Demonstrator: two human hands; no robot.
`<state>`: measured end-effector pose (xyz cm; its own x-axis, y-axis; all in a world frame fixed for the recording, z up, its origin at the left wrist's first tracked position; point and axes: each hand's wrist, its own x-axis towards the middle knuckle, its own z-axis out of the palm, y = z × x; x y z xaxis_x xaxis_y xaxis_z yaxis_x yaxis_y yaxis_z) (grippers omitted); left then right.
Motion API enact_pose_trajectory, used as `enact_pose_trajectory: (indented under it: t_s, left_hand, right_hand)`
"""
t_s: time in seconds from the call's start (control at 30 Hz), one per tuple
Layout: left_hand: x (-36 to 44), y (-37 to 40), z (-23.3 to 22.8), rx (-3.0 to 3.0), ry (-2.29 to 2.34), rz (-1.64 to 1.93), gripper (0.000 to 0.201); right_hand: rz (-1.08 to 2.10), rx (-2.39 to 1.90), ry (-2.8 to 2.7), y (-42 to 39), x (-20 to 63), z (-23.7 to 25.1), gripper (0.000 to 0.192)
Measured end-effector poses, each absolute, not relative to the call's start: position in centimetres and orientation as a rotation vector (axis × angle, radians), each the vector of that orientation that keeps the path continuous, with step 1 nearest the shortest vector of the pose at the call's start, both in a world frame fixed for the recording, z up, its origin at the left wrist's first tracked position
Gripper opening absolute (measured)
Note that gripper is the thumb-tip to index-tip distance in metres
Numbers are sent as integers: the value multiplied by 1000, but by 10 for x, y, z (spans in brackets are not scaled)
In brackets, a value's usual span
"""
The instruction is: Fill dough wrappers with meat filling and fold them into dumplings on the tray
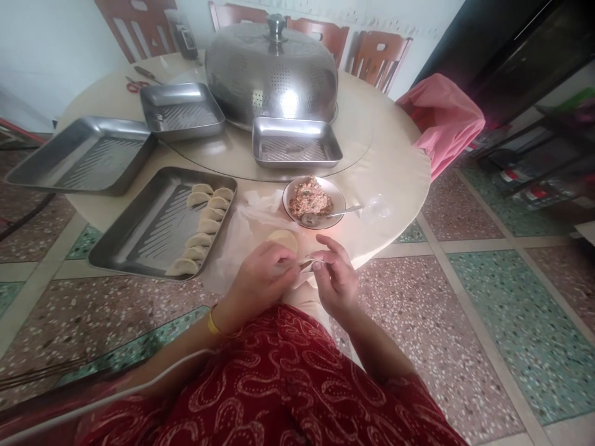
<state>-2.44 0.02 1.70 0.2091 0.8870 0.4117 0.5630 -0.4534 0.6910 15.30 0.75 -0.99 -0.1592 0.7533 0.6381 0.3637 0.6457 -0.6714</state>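
At the near edge of the table (404,155), I've got the left hand (260,275) and right hand (337,279) both pinching a wrapper (307,265), one right finger stuck out loose. Bowl (338,197) of filling (309,197) with a spoon (348,211) is just beyond, dumplings (205,226) line the right side of a tray (149,217).

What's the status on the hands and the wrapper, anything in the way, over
Left hand, right hand: both pinching the wrapper. Folded dumplings lined up in the tray. Bowl of filling just beyond the hands; nothing seen blocking them.
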Motion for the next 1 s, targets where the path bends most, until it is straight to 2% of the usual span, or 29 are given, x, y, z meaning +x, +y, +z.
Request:
enact_pose_trajectory:
  t_s: [0.17,0.57,1.0]
  left_hand:
    - [-23,0,17,2233,1315,1188,12]
    - [-24,-1,15,2058,1397,1172,13]
    - [-25,-12,20,2084,1326,1254,11]
  right_hand:
    - [450,-880,-1782,8,153,-11,19]
    - [516,-790,-1954,6,149,-8,17]
    - [460,-835,-1895,3,144,-3,14]
